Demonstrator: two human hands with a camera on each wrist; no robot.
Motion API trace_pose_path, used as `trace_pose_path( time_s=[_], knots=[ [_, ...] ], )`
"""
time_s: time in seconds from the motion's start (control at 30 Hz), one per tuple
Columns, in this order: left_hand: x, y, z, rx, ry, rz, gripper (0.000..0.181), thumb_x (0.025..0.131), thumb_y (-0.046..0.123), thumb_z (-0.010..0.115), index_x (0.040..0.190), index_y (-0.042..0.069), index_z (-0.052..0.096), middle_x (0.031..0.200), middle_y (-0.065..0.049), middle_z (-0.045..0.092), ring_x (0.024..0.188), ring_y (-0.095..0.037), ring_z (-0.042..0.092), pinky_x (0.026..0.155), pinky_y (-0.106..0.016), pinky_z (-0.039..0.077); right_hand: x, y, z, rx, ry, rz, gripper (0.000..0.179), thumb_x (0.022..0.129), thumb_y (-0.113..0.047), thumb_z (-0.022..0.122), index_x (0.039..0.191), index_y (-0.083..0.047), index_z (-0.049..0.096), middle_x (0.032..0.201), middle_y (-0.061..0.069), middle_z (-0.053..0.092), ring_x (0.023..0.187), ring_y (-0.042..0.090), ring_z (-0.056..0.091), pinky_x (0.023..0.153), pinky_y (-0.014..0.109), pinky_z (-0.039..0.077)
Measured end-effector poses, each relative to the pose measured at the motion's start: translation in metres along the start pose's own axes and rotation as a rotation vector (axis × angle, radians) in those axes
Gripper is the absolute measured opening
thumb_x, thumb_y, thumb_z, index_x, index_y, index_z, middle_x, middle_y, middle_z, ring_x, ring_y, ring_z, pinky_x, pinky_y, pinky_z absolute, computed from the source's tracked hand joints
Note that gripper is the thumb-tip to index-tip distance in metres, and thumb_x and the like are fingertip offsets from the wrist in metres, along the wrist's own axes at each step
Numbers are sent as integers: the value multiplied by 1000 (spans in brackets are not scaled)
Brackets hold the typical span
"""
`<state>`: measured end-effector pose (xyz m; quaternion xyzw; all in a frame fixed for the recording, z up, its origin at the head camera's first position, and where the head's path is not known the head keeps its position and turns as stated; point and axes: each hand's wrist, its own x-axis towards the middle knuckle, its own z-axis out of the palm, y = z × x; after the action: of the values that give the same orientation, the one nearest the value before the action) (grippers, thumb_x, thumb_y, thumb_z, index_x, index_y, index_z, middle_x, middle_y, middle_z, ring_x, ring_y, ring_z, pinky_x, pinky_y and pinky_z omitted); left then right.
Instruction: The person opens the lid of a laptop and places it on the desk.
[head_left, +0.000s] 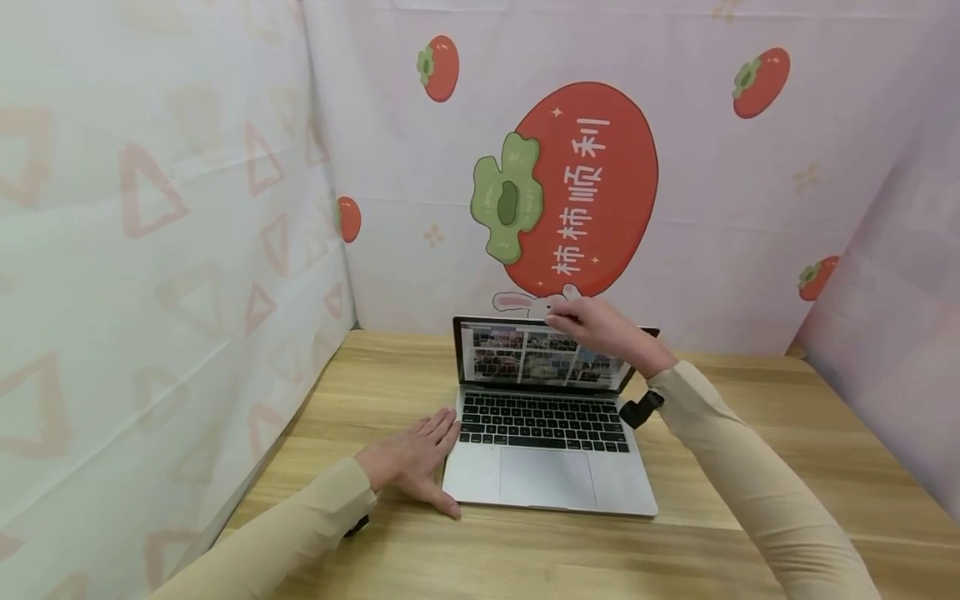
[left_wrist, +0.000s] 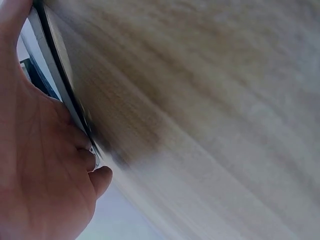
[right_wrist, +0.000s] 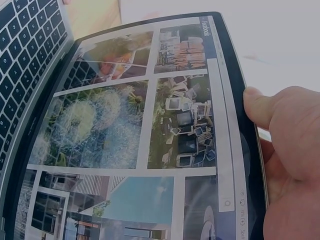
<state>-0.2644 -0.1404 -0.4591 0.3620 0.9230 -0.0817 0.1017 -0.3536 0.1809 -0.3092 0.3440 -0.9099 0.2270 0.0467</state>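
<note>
A silver laptop [head_left: 472,483] with a black keyboard [head_left: 540,421] sits on the wooden table, its lid raised. Several pictures show on its lit screen [right_wrist: 100,120]. My right hand [head_left: 603,333] pinches the lid's top edge near the middle, the thumb on the screen side and the other fingers behind. In the head view that hand and forearm cover part of the screen's right side. My left hand [head_left: 416,458] lies at the laptop's left side, fingers extended and thumb spread toward the front corner. The left wrist view shows this palm [left_wrist: 45,165] right against the laptop's side edge [left_wrist: 65,90].
The wooden table [head_left: 390,367] reaches to a cloth backdrop [head_left: 405,142] printed with persimmons. A patterned cloth wall [head_left: 210,275] runs along the left and another cloth [head_left: 900,333] along the right. Dark wrist cameras [head_left: 641,410] are worn at both sleeves.
</note>
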Motion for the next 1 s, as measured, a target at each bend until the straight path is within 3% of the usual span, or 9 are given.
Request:
trace_pose_path(
  time_s=[0.43,1.0],
  knots=[
    [1,-2,2,22,11,2,131,58,95,28,148,3,10,154,-18,3,142,-30,3,114,-43,14,10,5,-2,-34,17,2,23,96,-28,50,82,-11,59,57,0,35,45,14,31,52,30,34],
    [0,4,-3,12,-5,-9,130,58,95,30,148,3,11,154,-17,4,142,-30,4,114,-42,14,17,17,-7,-10,12,13,21,96,-32,50,96,-18,66,71,1,48,57,16,40,59,32,37]
  ],
)
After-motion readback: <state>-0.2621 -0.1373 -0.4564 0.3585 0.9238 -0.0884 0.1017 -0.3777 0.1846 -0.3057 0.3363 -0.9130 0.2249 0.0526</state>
